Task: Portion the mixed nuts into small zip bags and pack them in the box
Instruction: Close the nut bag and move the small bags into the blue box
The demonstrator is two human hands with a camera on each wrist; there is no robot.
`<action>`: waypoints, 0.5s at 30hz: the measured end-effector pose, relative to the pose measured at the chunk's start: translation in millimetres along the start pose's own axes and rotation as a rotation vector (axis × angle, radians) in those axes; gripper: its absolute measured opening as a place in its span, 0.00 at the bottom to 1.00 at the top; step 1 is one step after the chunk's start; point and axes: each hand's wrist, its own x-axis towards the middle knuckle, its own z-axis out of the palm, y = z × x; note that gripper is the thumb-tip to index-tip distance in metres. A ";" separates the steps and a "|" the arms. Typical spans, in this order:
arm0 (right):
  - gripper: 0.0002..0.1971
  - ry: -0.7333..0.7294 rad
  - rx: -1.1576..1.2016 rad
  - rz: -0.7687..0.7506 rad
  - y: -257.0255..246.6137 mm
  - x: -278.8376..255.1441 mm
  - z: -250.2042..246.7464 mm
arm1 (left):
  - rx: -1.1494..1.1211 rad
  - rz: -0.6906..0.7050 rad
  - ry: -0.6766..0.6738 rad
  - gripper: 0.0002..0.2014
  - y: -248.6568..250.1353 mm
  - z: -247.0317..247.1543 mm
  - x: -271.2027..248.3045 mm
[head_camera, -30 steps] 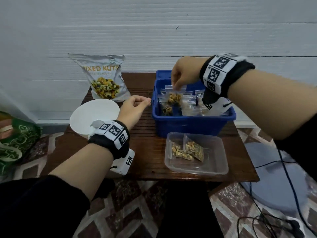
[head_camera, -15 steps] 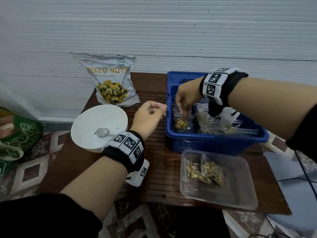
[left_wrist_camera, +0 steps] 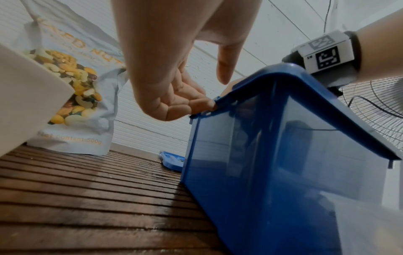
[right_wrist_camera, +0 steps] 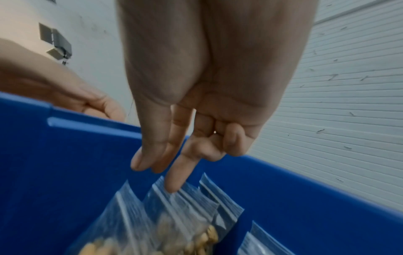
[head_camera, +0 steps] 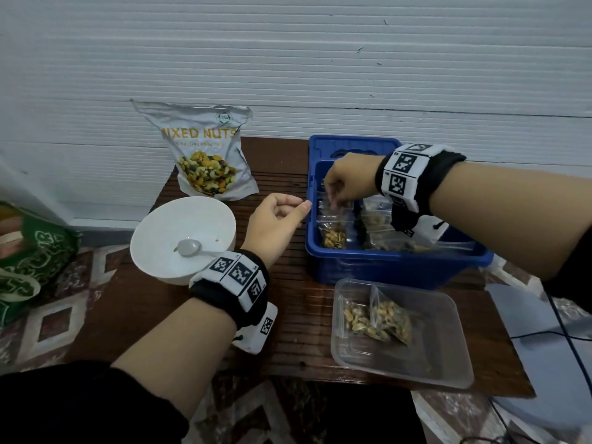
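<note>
The small zip bag (head_camera: 333,227) stood upright at the left end of the blue box (head_camera: 394,267), nuts sunk to the bottom and the clear top flopping loose. It looked light, soft and a little slippery; I judged the stiff zip strip along the top the best place to take hold, since a pinch lower down would only crumple film around shifting nuts. The right hand (head_camera: 347,181) hung over it with fingers pointing down and relaxed, one fingertip (right_wrist_camera: 172,187) just touching the bag's top edge and nothing pinched. The left hand (head_camera: 277,221) hovered beside the box's left rim, fingers loosely curled, holding nothing. Two more filled bags (head_camera: 378,318) lay in the clear tray (head_camera: 448,363) in front.

Compared with a second earlier, the bag had come down from above the rim, where the right hand had been pinching it, to rest inside the box, and that pinch had let go. The left hand had drifted closer to the box.
</note>
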 end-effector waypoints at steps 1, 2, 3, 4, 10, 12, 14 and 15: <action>0.06 0.045 0.050 0.005 -0.3 -5.3 -2.1 | 0.003 0.000 0.000 0.08 0.3 -0.4 -1.7; 0.08 0.095 0.096 0.010 -0.8 -11.1 -4.3 | 0.012 0.000 -0.001 0.08 0.1 -0.7 -3.1; 0.09 0.141 0.135 0.013 -2.2 -17.1 -6.1 | 0.026 -0.002 0.000 0.08 -0.3 -1.1 -4.4; 0.10 0.181 0.165 0.010 -4.1 -23.7 -7.9 | 0.038 -0.004 0.003 0.08 -1.0 -1.5 -5.8; 0.10 0.258 0.316 -0.001 -19.6 -66.7 -11.4 | 0.110 -0.003 0.021 0.12 3.6 -0.3 -24.5; 0.10 0.269 0.336 -0.006 -24.7 -81.8 -7.2 | 0.144 -0.003 0.027 0.13 6.7 1.6 -38.4; 0.09 0.279 0.335 -0.007 -29.8 -96.6 0.7 | 0.174 0.001 0.007 0.14 7.4 4.5 -54.6; 0.09 0.280 0.336 -0.005 -32.2 -103.8 5.8 | 0.188 0.003 -0.010 0.15 7.6 6.1 -63.6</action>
